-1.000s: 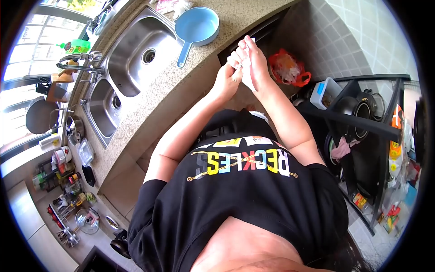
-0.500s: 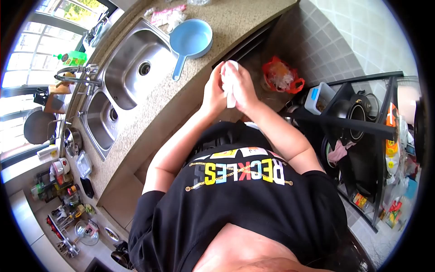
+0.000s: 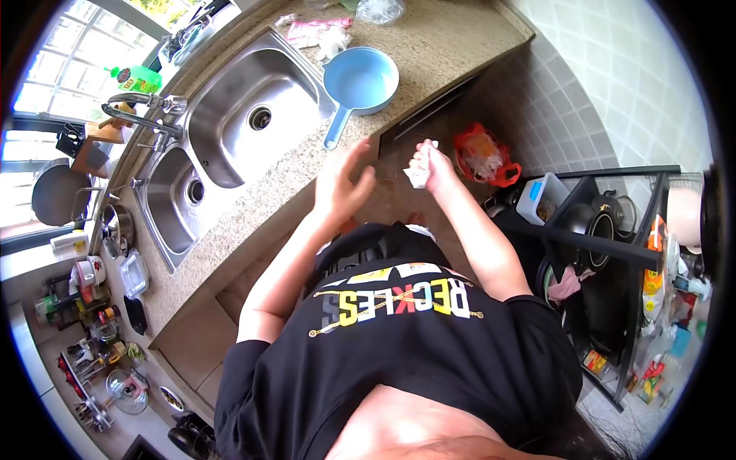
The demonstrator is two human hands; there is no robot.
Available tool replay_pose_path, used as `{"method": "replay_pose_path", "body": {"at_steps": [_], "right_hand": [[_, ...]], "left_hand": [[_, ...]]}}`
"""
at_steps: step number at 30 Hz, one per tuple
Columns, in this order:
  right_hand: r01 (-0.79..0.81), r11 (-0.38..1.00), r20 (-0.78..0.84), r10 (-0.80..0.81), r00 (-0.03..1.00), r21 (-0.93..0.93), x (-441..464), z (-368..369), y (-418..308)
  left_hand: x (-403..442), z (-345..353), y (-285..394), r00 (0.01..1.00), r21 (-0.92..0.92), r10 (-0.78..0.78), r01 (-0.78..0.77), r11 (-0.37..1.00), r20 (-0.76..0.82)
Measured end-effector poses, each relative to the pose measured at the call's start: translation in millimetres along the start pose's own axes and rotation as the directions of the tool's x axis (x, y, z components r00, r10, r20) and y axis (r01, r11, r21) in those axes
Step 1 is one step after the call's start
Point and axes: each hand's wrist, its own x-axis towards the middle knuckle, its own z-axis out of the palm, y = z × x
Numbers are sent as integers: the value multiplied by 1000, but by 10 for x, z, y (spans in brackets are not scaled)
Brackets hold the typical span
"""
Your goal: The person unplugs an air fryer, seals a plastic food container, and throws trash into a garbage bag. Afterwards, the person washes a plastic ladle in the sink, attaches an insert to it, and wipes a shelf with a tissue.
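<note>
Here's the right hand (image 3: pixel 435 166), grip closed tight around a crumpled white tissue (image 3: pixel 416 179) that pokes out beneath the fingers! Over to the left hand (image 3: pixel 343 184): well apart from the tissue, grip wide, fingers loosely spread, right by the edge of the surface (image 3: pixel 468 42). Up there sits a blue pan (image 3: pixel 360 80), just beside the steel sink (image 3: pixel 222 100). And beyond the right hand, a red bag (image 3: pixel 464 156) slumps on the floor!

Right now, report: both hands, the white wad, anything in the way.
Left hand open, empty. Right hand closed on the white wad, part of it sticking out. Nothing seen blocking either hand; red bag off to the right.
</note>
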Motion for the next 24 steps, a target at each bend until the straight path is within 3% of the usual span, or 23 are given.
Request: {"method": "replay_pose_path", "body": {"at_steps": [2, 4, 6, 7, 8, 9, 10, 12, 13, 14, 16, 18, 19, 20, 21, 22, 23, 24], "right_hand": [[-14, 999, -53, 17, 998, 52, -14, -79, -60], [-62, 990, 4, 62, 998, 126, 62, -135, -68], [-5, 994, -29, 8, 1000, 106, 106, -78, -41], [-38, 992, 32, 34, 999, 121, 121, -43, -60], [83, 988, -66, -92, 994, -128, 159, 2, -55], [138, 962, -55, -155, 986, -234, 230, 11, -78], [191, 922, -34, -214, 976, -338, 273, 81, -138], [225, 881, -62, -275, 959, -417, 346, 228, -397], [280, 856, -9, -315, 949, -434, 403, 297, -569], [329, 830, 44, -347, 937, -450, 500, 327, -747], [471, 601, 73, -566, 821, -645, 895, 249, -1227], [513, 430, 94, -691, 716, -742, 1249, 216, -1846], [544, 290, 155, -761, 630, -787, 1553, 85, -2215], [613, 238, 198, -807, 556, -753, 1747, 91, -2562], [435, -58, 271, -854, 444, -899, 1872, 120, -2971], [366, -169, 298, -894, 333, -915, 1982, 161, -3291], [188, -312, 353, -899, 260, -931, 2041, 252, -3586], [180, -292, 327, -921, 212, -939, 2150, 291, -3807]], "left_hand": [[-64, -61, -336, 976, -33, -204, 202, 979, -74], [-70, -75, -671, 949, 89, -302, 309, 947, -89], [-108, 53, -1082, 940, 53, -332, 336, 940, -79], [-78, 83, -1161, 924, 10, -380, 381, 925, -54], [-59, 126, -1227, 902, -35, -431, 430, 902, -23], [-17, 145, -1255, 833, -116, -552, 553, 825, 44], [43, 164, -1272, 835, -131, -547, 549, 826, 51], [192, 200, -1289, 670, -380, -701, 731, 566, 245], [267, 235, -1200, 617, -468, -751, 749, 469, 234], [347, 231, -1175, 616, -470, -752, 749, 467, 233], [514, 240, -1143, 473, -582, -676, 809, 81, 564], [603, 336, -1098, 452, -588, -711, 806, 66, 539], [613, 351, -1133, 505, -561, -689, 810, 171, 520], [625, 370, -1129, 553, -525, -664, 806, 274, 503], [682, 366, -1028, 549, -535, -700, 798, 278, 456], [677, 394, -1026, 531, -529, -722, 805, 268, 443], [618, 408, -1051, 501, -527, -768, 811, 256, 398], [554, 402, -1052, 466, -525, -811, 817, 240, 354]]}}
